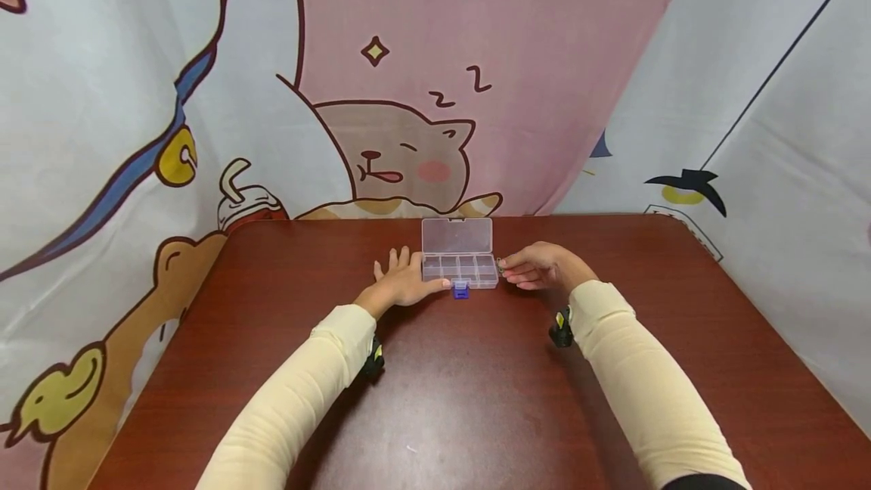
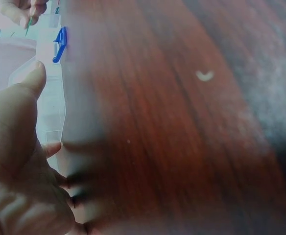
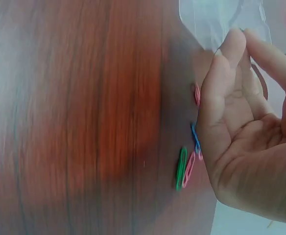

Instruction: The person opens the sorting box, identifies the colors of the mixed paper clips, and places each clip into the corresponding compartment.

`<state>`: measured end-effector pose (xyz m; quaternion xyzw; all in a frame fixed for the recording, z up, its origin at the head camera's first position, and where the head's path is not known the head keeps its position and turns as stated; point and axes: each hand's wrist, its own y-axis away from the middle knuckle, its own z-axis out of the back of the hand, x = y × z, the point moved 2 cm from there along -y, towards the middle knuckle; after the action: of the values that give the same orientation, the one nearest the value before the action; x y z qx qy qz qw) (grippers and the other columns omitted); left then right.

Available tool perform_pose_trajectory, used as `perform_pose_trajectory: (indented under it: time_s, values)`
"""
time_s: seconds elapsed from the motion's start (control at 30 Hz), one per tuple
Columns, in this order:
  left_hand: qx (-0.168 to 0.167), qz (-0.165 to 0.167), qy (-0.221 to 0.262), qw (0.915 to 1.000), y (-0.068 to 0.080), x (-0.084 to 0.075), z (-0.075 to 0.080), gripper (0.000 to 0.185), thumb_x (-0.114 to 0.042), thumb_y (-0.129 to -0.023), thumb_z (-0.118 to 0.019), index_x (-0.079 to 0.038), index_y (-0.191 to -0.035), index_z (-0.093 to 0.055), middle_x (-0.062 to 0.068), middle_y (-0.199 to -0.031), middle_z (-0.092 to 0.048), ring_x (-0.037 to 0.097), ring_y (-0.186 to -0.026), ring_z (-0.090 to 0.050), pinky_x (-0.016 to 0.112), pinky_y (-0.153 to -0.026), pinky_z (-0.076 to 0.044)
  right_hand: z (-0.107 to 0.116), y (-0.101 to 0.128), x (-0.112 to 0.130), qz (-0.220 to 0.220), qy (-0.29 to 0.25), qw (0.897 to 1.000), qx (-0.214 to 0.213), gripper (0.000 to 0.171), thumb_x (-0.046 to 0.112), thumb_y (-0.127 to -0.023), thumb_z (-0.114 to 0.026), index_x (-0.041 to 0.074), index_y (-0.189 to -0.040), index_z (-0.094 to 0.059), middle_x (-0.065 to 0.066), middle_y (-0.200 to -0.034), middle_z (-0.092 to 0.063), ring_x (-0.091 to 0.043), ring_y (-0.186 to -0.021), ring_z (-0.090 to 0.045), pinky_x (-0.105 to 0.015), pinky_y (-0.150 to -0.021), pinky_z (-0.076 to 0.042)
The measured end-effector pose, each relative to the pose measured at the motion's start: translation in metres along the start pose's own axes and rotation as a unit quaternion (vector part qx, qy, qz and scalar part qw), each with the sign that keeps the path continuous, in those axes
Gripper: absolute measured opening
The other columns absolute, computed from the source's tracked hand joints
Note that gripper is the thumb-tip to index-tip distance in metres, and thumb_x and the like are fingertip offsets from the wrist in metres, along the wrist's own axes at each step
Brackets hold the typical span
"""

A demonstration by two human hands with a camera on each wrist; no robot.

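A clear plastic box (image 1: 435,275) with several small compartments stands on the table, its lid (image 1: 457,236) raised at the back and its blue latch (image 1: 460,292) hanging at the front. My left hand (image 1: 400,284) rests at the box's left side, fingers spread, thumb (image 2: 35,77) along the front wall near the latch. Just beyond the right end, my right hand (image 1: 540,265) pinches a thin green paper clip (image 2: 29,25) between thumb and fingertips. Below that hand, the right wrist view shows a green paper clip (image 3: 181,168), a pink one (image 3: 188,170) and a blue one (image 3: 195,137) on the tabletop.
Another reddish-pink clip (image 3: 197,94) lies partly behind the right hand. The brown wooden table (image 1: 435,384) reaches back to a cartoon-printed curtain (image 1: 544,82). A small pale curved scrap (image 2: 204,76) lies on the near tabletop.
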<state>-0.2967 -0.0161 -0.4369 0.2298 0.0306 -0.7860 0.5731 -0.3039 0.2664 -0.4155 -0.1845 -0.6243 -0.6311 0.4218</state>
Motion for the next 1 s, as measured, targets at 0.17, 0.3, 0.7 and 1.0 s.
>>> perform_pose_trajectory:
  time_s: [0.17, 0.3, 0.7, 1.0]
  values:
    - [0.001, -0.001, -0.006, 1.0, 0.0, -0.002, -0.001, 0.098, -0.077, -0.084, -0.046, -0.012, -0.153, -0.022, 0.02, -0.162, -0.009, 0.041, -0.149, 0.0, 0.068, -0.111, -0.002, -0.01, -0.002, 0.002, 0.0, 0.01, 1.0, 0.0, 0.027, 0.023, -0.089, -0.072, 0.004, -0.108, -0.069, 0.0, -0.08, -0.073, -0.01, -0.071, -0.069, -0.03, -0.071, -0.057]
    - [0.0, 0.0, -0.007, 1.0, -0.001, -0.002, -0.001, 0.098, -0.077, -0.084, -0.046, -0.012, -0.153, -0.022, 0.02, -0.162, -0.009, 0.041, -0.149, 0.0, 0.068, -0.111, -0.001, -0.012, -0.004, 0.003, 0.003, 0.02, 1.0, 0.005, 0.027, 0.023, -0.089, -0.071, 0.004, -0.108, -0.07, -0.002, -0.084, -0.074, -0.012, -0.073, -0.07, -0.031, -0.072, -0.057]
    - [-0.007, 0.008, 0.002, 0.9999, 0.002, 0.005, -0.002, 0.097, -0.077, -0.084, -0.046, -0.012, -0.153, -0.023, 0.021, -0.162, -0.008, 0.042, -0.148, -0.001, 0.069, -0.11, -0.001, -0.02, -0.005, 0.01, 0.007, 0.05, 0.999, 0.014, 0.033, 0.024, -0.089, -0.071, 0.002, -0.113, -0.066, -0.002, -0.088, -0.074, -0.013, -0.076, -0.07, -0.031, -0.075, -0.057]
    - [-0.002, -0.007, 0.002, 1.0, 0.0, 0.002, -0.002, 0.096, -0.075, -0.085, -0.047, -0.011, -0.153, -0.022, 0.022, -0.161, -0.007, 0.042, -0.148, 0.001, 0.07, -0.11, 0.0, 0.0, 0.007, 0.009, 0.017, 0.067, 0.998, 0.004, 0.039, 0.023, -0.092, -0.068, -0.001, -0.122, -0.063, 0.0, -0.087, -0.074, -0.01, -0.074, -0.069, -0.028, -0.07, -0.057]
